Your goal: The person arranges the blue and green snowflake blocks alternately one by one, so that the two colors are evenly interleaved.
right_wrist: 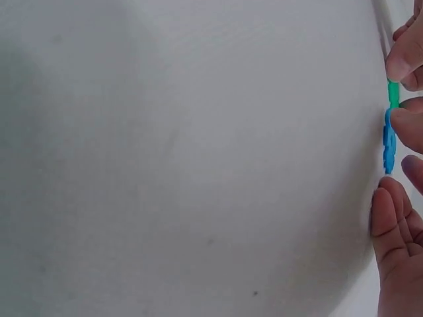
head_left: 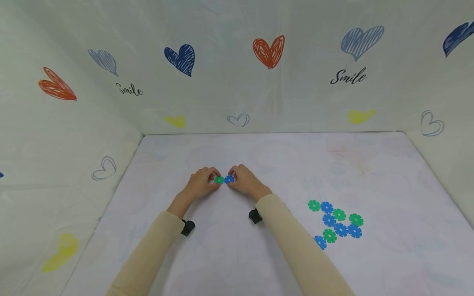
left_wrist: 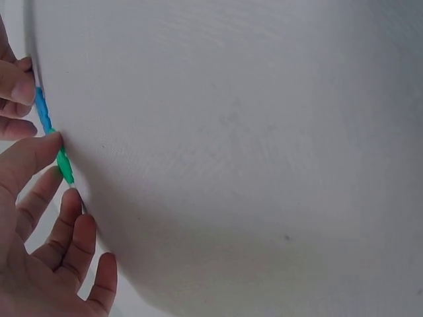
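Observation:
Over the middle of the white table, my left hand (head_left: 200, 183) pinches a green notched disc (head_left: 219, 180) between thumb and fingers. Facing it, my right hand (head_left: 247, 181) holds a blue notched disc (head_left: 229, 179) in the same way. The two discs meet edge to edge between the fingertips. Seen nearly edge-on in the left wrist view, the green disc (left_wrist: 64, 164) and the blue disc (left_wrist: 43, 109) form one line close over the tabletop. In the right wrist view, fingers partly hide the green disc (right_wrist: 394, 94), while more of the blue disc (right_wrist: 388, 142) shows.
Right of my right forearm, several loose green discs (head_left: 339, 214) and blue discs (head_left: 340, 230) lie flat in a loose cluster. My right sleeve (head_left: 296, 242) partly covers one blue disc (head_left: 320, 242). Heart-printed white sheeting (head_left: 222, 90) stands behind and beside the table (head_left: 237, 255).

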{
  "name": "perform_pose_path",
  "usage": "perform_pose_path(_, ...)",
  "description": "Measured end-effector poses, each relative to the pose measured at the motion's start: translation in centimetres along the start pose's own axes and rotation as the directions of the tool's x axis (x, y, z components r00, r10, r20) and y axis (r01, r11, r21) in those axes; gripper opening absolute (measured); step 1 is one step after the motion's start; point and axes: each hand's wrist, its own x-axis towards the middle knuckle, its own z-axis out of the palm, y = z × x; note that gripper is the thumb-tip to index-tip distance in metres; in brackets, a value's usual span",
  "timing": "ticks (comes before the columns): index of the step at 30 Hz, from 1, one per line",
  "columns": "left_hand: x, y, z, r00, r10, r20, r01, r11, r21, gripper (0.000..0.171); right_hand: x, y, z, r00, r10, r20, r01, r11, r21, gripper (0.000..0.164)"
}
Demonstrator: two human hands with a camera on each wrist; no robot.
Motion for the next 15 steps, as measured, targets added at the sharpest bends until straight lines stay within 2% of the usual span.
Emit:
perform_pose_path(5, 0.1, -0.1, 0.1, 1.000, -0.004, -0.002, 0.004, 1.000, 0.001, 0.029, -0.5, 0.4, -0.4, 0.999, -0.039, 0.000, 0.039, 0.996, 0.082, 0.033)
perform_pose_path(11, 0.1, -0.1, 0.3, 1.000, -0.019, 0.004, 0.018, 1.000, 0.011, 0.030, -1.5, 1.1, -0.9, 0.997, -0.072, -0.021, 0.075, 0.971, 0.228, 0.038)
perform_pose_path(15, 0.0, 0.0, 0.2, 1.000, -0.027, 0.010, 0.027, 1.000, 0.006, 0.029, -2.7, 1.1, -1.7, 0.995, -0.090, -0.032, 0.095, 0.955, 0.281, 0.041)
